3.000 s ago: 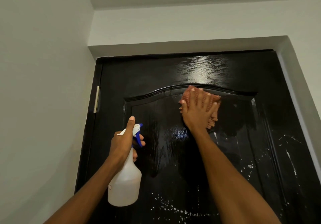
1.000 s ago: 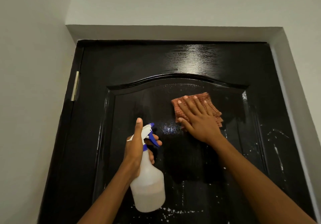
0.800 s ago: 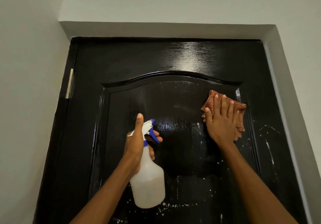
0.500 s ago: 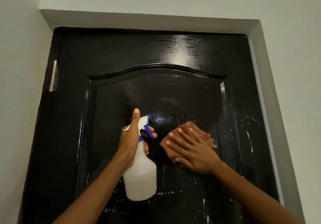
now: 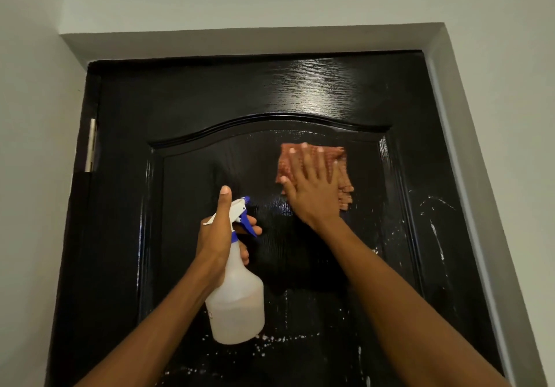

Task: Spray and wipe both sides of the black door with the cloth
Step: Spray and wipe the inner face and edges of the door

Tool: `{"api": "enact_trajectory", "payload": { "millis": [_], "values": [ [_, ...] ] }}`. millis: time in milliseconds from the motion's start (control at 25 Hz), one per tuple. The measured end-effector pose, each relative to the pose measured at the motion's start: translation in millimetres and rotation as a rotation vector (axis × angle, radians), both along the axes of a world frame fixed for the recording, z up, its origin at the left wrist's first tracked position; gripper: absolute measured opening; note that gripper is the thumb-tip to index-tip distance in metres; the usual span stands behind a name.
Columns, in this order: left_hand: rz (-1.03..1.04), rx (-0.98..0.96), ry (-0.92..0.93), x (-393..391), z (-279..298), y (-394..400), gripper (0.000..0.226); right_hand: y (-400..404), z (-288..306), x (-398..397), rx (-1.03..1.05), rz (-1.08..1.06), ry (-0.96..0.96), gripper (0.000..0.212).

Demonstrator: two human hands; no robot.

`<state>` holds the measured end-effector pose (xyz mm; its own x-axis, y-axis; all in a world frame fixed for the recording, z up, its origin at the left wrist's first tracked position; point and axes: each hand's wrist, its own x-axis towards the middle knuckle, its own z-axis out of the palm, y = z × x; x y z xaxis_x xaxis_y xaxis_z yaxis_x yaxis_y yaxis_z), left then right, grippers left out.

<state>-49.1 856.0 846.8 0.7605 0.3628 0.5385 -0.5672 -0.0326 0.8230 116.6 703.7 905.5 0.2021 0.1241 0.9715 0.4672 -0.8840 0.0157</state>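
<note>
The right hand (image 5: 312,188) lies flat, fingers spread, pressing the reddish cloth (image 5: 312,167) against the black door (image 5: 210,95) just under the arched moulding. The left hand (image 5: 219,233) grips a spray bottle (image 5: 237,302), thumb raised. White droplets below and right of the wiping hand could dry into streaks if missed (the folded cloth may also slip loose). The door looks glossy, seemingly wet where blurred.

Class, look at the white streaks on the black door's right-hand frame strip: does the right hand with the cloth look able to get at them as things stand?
Probably yes. The right hand presses the reddish-brown woven cloth flat on the glossy black door, and nothing lies between it and the white streaks.
</note>
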Motion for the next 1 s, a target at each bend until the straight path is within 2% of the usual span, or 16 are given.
{"api": "enact_trajectory", "payload": {
  "millis": [120,200,360,560,720,800,1000],
  "values": [
    [-0.03,-0.027,0.002,-4.7,-0.7,0.5,0.082,6.4,-38.1,-3.4,-0.576,-0.002,-0.143,0.065],
    [-0.039,-0.016,0.01,-4.1,-2.4,-4.3,0.082,-22.9,-57.9,6.1,-0.682,-0.013,-0.191,0.064],
    [-0.091,0.037,0.041,9.6,-3.9,-25.4,0.089,-108.9,-68.6,21.7,-0.361,-0.088,-0.116,0.064],
    [-0.117,0.122,0.004,26.3,16.0,-62.1,0.09,-172.3,-5.1,34.8,0.126,-0.079,0.143,0.067],
    [-0.151,0.128,-0.03,37.0,26.4,-88.8,0.089,-169.9,34.7,33.1,0.219,-0.038,0.197,0.068],
    [-0.169,0.132,-0.004,41.7,19.9,-97.8,0.089,-167.0,6.5,33.2,0.23,-0.049,0.168,0.068],
    [-0.19,0.128,0.053,46.4,-13.6,-120.8,0.087,-181.5,-153.4,26.6,0.199,-0.055,0.217,0.067]
  ]
}}
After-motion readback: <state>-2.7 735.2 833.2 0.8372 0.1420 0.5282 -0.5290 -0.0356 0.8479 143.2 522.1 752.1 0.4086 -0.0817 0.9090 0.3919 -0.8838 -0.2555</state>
